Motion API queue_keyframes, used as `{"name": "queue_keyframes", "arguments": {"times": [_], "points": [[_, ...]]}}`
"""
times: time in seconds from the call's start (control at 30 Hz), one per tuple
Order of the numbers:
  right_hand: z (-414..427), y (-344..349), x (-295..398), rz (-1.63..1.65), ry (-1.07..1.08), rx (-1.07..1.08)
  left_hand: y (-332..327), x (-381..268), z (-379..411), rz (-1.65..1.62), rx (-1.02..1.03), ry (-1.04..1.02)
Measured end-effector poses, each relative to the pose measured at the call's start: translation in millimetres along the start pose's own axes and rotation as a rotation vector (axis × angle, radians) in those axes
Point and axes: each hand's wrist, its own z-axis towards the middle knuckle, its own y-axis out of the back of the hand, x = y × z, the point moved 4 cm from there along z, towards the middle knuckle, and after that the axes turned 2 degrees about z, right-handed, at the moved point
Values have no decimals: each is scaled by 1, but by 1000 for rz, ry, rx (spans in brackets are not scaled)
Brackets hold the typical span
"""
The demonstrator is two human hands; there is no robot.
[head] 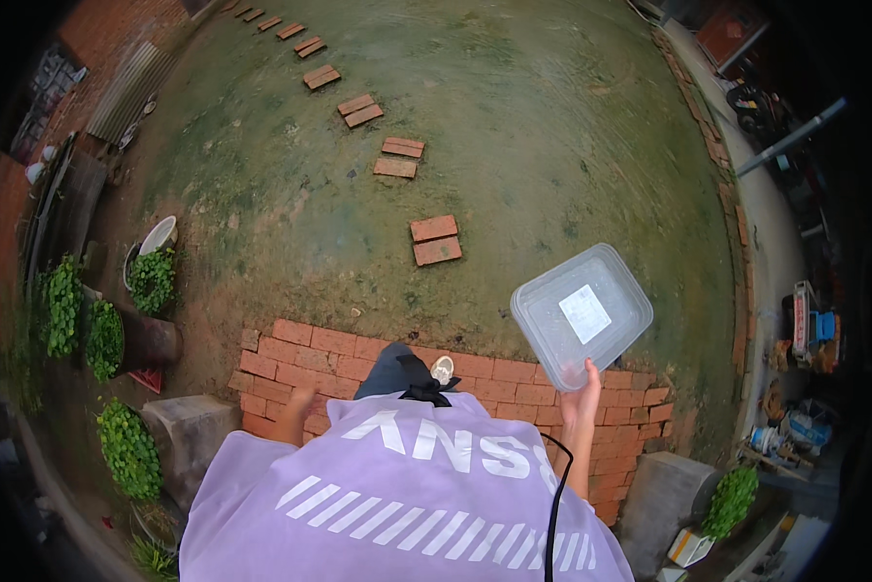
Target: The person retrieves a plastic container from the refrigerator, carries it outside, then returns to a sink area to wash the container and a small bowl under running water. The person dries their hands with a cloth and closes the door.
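My right hand [582,401] grips one corner of a rectangular translucent plastic food container [545,309], held out in front and to the right of my body. A white label [585,313] with print is stuck on its broad face. Through the plastic no contents can be made out. My left hand [303,401] hangs low at my left side, above the red brick paving [294,355]. It is blurred, so its fingers are hard to make out, and no object shows in it.
Paired brick stepping stones [436,240] curve away over mossy ground [538,131]. Potted leafy plants [152,280] and a concrete block [192,429] stand at the left. Another block [661,487] is at the right. A metal pole [792,138] rises beside the right-hand walkway.
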Motion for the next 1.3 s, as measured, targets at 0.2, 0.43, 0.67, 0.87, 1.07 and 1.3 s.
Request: {"name": "queue_keyframes", "arguments": {"times": [0.2,0.43,0.67,0.87,1.07,1.3], "points": [[185,-169,54,-112,-45,111,-10,-32,14,-174,-48,295],[374,-400,80,-136,-160,182,-72,-277,95,-126,81,250],[512,-588,88,-313,-121,275,-118,-786,46,-227,72,-470],[629,-746,34,-466,-289,353,-199,-1067,-5,-217,434,-662],[749,-959,-26,-777,-404,627,-175,-1235,53,-273,431,-592],[832,-1228,-136,-1012,-766,988,-37,-1337,173,-204,-430,-727]]}}
